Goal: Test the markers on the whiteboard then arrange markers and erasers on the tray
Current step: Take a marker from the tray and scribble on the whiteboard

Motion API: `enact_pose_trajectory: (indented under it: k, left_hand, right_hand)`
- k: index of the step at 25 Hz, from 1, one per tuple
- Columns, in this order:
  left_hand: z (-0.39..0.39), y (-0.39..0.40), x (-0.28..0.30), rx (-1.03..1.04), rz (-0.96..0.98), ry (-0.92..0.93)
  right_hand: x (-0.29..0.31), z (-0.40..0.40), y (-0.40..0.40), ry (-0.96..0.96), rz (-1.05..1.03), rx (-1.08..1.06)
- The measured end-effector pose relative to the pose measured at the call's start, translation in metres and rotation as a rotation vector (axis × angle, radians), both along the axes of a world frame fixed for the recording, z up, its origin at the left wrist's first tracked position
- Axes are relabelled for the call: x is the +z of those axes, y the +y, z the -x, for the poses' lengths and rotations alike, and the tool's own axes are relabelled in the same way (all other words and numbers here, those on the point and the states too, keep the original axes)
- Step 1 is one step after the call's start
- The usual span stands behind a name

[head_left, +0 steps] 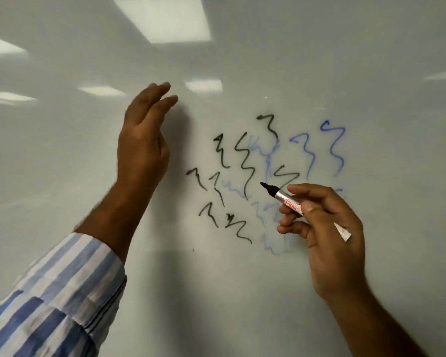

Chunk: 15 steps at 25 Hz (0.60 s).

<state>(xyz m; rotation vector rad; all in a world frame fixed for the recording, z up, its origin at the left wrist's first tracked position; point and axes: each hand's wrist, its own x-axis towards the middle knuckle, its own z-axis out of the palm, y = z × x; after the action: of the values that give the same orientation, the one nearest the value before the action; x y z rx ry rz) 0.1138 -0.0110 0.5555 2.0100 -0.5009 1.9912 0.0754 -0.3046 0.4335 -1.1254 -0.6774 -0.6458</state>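
Observation:
The whiteboard (88, 155) fills the view. Several black squiggles (243, 163) and fainter blue squiggles (332, 145) are drawn on it at centre right. My right hand (327, 228) pinches an uncapped black marker (286, 198) with a silver barrel and red lettering. Its tip points up-left, close to the black marks; I cannot tell whether it touches the board. My left hand (144, 140) is raised to the left of the squiggles with its fingers straight and together, holding nothing. A blue-and-white striped sleeve covers the left forearm.
Ceiling lights reflect in the glossy board at the top and left. No tray, eraser or other marker is in view. A small black dot (193, 250) sits on the board below the squiggles.

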Motion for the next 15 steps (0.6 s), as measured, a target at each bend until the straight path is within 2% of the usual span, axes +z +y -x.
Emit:
enact_pose_trajectory:
  k: [3, 8, 13, 15]
  left_hand:
    - [-0.021, 0.011, 0.035, 0.017, 0.022, 0.035]
    - [-0.04, 0.01, 0.042, -0.039, 0.044, -0.015]
    - [-0.041, 0.009, 0.041, 0.111, -0.016, -0.017]
    - [-0.041, 0.01, 0.041, 0.188, -0.034, 0.006]
  right_hand:
    - [0.031, -0.008, -0.01, -0.125, 0.027, -0.167]
    - [0.069, -0.027, -0.018, -0.255, 0.121, -0.376]
    - [0.098, -0.06, -0.02, -0.461, 0.246, -0.755]
    - [0.11, -0.07, -0.023, -0.486, 0.284, -0.828]
